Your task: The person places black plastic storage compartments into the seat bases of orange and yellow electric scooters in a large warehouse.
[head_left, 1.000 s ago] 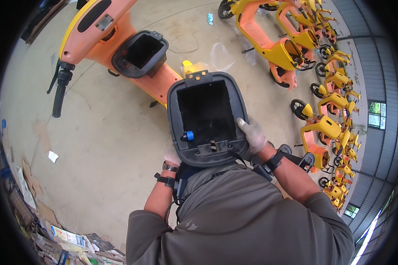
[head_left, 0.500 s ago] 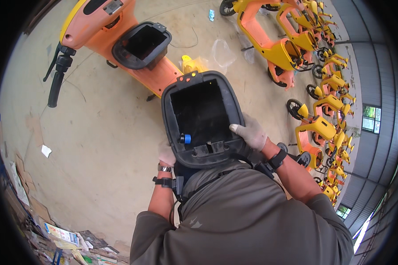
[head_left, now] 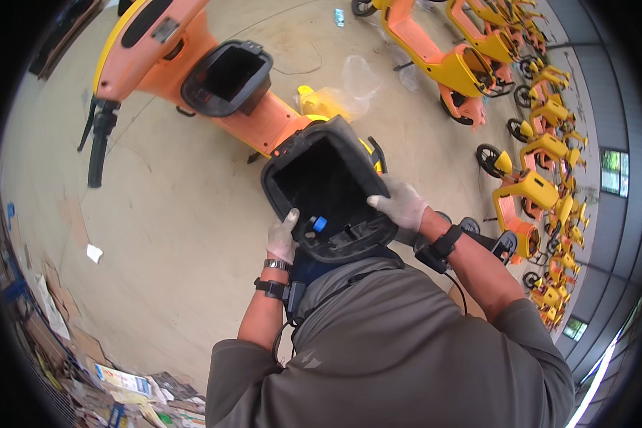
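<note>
A black plastic tub [head_left: 278, 189] with a wide rim and a deep, dark inside is in front of my belly, tilted. It looks like a scooter's basket. My left hand [head_left: 283, 237], in a pale glove, grips its lower left rim with the thumb on top. On the right side, my gloved right hand [head_left: 401, 205] holds the rim, thumb over the edge and fingers hidden beneath. A small blue and black piece [head_left: 319, 224] shows inside the near left corner; its kind is unclear. Beyond the tub stands an orange and yellow scooter [head_left: 264, 123] bearing a similar black basket [head_left: 257, 89].
The scooter's black handlebar grip [head_left: 98, 153] juts out at the left. Clear and yellow plastic bags [head_left: 328, 103] lie on the floor beside it. Parked scooters [head_left: 538, 189] line the right. Cardboard and litter [head_left: 125, 381] are heaped at the lower left.
The tub has turned and tilted in my hands. My left thumb has come up over its rim. The blue and black piece now sits farther right in the view.
</note>
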A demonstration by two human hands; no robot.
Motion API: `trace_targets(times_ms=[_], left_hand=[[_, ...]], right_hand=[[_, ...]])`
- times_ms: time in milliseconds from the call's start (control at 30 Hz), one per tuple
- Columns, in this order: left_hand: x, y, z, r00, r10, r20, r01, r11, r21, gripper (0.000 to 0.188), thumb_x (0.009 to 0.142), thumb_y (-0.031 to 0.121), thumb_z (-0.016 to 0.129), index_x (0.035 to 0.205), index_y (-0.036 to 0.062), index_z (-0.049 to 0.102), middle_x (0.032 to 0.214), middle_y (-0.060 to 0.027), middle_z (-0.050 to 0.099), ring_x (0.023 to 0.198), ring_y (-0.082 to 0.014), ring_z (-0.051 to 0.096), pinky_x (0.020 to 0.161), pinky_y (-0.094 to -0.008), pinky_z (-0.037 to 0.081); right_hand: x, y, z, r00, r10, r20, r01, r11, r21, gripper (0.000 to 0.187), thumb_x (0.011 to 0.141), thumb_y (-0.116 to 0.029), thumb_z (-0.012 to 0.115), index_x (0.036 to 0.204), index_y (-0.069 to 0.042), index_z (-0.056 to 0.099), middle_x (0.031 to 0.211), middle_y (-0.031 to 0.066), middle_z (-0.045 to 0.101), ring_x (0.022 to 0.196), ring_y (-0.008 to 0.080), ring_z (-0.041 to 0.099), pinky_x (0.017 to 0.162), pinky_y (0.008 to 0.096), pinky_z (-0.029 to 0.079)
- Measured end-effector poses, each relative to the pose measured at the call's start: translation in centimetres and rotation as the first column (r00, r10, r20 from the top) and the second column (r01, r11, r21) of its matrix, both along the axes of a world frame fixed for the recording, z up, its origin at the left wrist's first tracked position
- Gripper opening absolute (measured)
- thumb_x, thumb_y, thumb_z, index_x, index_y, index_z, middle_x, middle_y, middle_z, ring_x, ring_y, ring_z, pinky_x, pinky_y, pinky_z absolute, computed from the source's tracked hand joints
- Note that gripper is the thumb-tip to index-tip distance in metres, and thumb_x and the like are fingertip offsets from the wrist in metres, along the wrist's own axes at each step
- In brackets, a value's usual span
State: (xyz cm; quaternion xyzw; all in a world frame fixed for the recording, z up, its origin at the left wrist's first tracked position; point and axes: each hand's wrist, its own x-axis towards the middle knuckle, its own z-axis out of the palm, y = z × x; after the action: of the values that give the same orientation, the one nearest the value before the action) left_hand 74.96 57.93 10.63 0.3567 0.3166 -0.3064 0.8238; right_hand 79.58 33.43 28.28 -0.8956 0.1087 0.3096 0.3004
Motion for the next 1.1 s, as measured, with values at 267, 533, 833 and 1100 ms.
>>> trace_targets(times_ms=[267,533,833,1100], left_hand=[[1.3,2.7,1.8,0.960,-0.268,0.080,0.204,0.868,0.452,0.030,0.067,-0.005,0.064,0.096,-0.0013,0.060,0.086,-0.0091,0.065,0.072,-0.0197,0.062,0.069,-0.0310,0.051],[2.2,1.7,6.9,0.646,-0.748,0.152,-0.034,0.171,0.985,0.056,0.063,0.009,0.074,0.113,-0.0007,0.051,0.112,-0.0165,0.056,0.094,-0.0285,0.058,0.083,-0.0386,0.047],[2.6,1.7,6.6,-0.122,-0.980,-0.157,0.174,-0.177,0.969,0.033,0.069,0.018,0.067,0.098,0.0041,0.063,0.103,-0.0133,0.060,0.100,-0.0334,0.050,0.087,-0.0398,0.043],[4.3,2.4,7.1,-0.359,-0.933,-0.013,0.175,-0.080,0.981,0.030,0.062,0.006,0.065,0.092,0.0047,0.064,0.099,-0.0124,0.061,0.099,-0.0328,0.053,0.090,-0.0380,0.042]], right_hand=[[-1.4,3.0,-2.1,0.996,0.056,-0.068,-0.042,0.982,0.186,0.053,0.080,-0.032,0.059,0.112,0.007,0.043,0.096,0.0297,0.056,0.095,0.0401,0.057,0.080,0.0422,0.044],[-2.2,3.0,-3.9,0.998,-0.041,0.052,0.021,0.942,0.335,0.061,0.079,-0.028,0.059,0.123,0.009,0.039,0.106,0.0286,0.055,0.102,0.0393,0.055,0.089,0.0397,0.042],[-1.6,2.6,-3.7,1.000,0.005,0.007,-0.007,0.928,0.373,0.046,0.078,-0.030,0.059,0.104,0.007,0.048,0.097,0.0289,0.057,0.098,0.0420,0.054,0.084,0.0420,0.043],[-1.9,1.8,-4.0,1.000,0.006,0.024,-0.015,0.910,0.415,0.042,0.079,-0.029,0.058,0.102,0.005,0.048,0.095,0.0270,0.057,0.095,0.0407,0.055,0.081,0.0416,0.043]])
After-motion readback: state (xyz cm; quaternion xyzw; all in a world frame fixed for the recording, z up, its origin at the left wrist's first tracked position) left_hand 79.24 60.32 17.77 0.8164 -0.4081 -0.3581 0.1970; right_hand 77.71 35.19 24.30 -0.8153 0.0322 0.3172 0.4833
